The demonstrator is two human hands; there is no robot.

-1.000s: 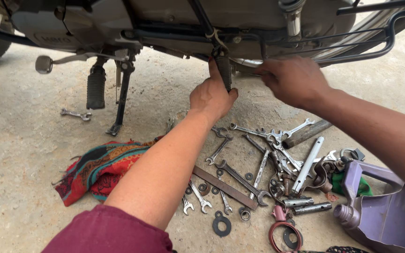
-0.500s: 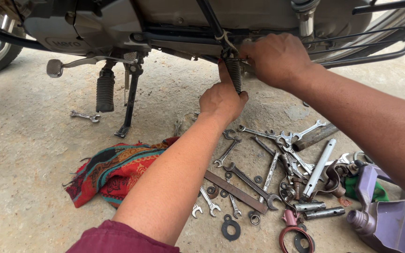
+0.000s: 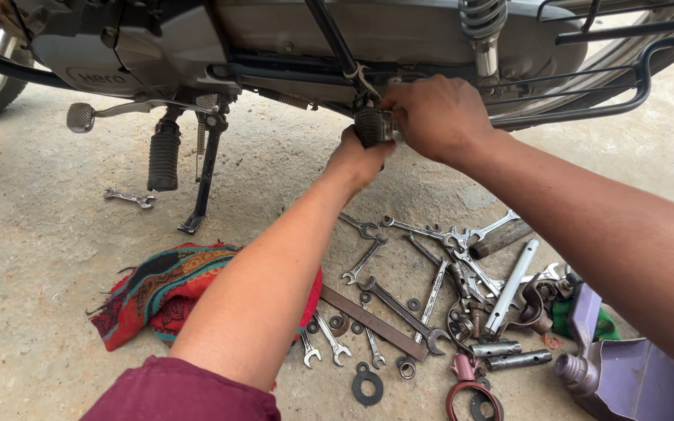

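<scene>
A motorcycle's (image 3: 399, 35) underside fills the top of the head view. A black ribbed footpeg (image 3: 372, 126) hangs from its frame at the centre. My left hand (image 3: 358, 160) reaches up from below and grips the footpeg's lower end. My right hand (image 3: 438, 117) closes around the bracket on the peg's right side, fingers curled on the metal there. Whether it also holds a small tool is hidden by the fingers.
Several spanners (image 3: 423, 281), a flat metal bar (image 3: 372, 322), tube sockets (image 3: 511, 284) and washers lie on the concrete below my arms. A red patterned cloth (image 3: 161, 288) lies at left. A side stand (image 3: 204, 175), another footpeg (image 3: 163, 160), a lone spanner (image 3: 129, 197) and a purple jug (image 3: 633, 374) are nearby.
The view has moved closer to the motorcycle. My right hand came left onto the footpeg bracket, and my left hand rose to grip the peg from below.
</scene>
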